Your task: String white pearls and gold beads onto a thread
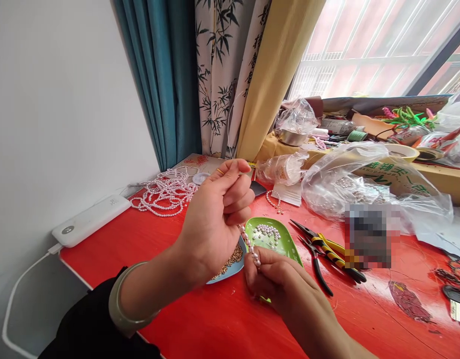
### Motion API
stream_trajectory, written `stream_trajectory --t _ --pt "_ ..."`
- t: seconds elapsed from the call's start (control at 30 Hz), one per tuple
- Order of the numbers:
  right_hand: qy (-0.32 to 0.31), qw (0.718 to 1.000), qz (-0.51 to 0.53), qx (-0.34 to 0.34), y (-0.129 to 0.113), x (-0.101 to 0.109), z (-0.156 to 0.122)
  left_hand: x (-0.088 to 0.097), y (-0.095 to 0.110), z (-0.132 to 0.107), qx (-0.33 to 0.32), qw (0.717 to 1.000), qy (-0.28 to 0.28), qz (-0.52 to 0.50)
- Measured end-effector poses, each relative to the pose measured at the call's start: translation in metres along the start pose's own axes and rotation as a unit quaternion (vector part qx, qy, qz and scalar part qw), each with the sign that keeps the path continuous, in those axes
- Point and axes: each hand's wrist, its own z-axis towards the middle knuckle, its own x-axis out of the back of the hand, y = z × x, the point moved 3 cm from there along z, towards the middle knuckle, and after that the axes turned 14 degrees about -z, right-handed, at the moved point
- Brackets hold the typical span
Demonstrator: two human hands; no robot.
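My left hand is raised above the red table, fingers curled and pinched on a thin clear thread that arcs up toward the curtain. A short run of pale pearl beads hangs on that thread between my hands. My right hand is closed on the lower end of the bead string, just in front of a green dish holding loose white pearls. A blue dish with small gold beads lies partly hidden under my left hand. A pale bangle circles my left wrist.
Pearl strands are heaped at the back left beside a white power bank. Yellow-handled pliers lie right of the green dish. Plastic bags, bowls and craft clutter fill the back right under the window.
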Motion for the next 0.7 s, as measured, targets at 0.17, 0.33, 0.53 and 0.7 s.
stream_trajectory --t 0.17,0.33,0.53,0.7 --pt "0.011 1.0 -0.027 -0.01 0.0009 0.0024 -0.0038 -0.0001 -0.0007 -0.0012 0.006 1.0 -0.004 -0.003" --pt "0.001 1.0 -0.025 -0.003 0.001 0.0063 -0.0022 0.0013 -0.0041 -0.0033 0.024 1.0 -0.009 -0.004" --pt "0.008 1.0 -0.013 -0.019 -0.0004 0.0082 -0.0012 0.0021 -0.0062 -0.0007 0.023 1.0 -0.007 -0.002" --pt "0.03 0.999 -0.003 -0.027 0.0016 0.0085 -0.0012 0.002 -0.0069 -0.0001 0.026 1.0 -0.011 -0.004"
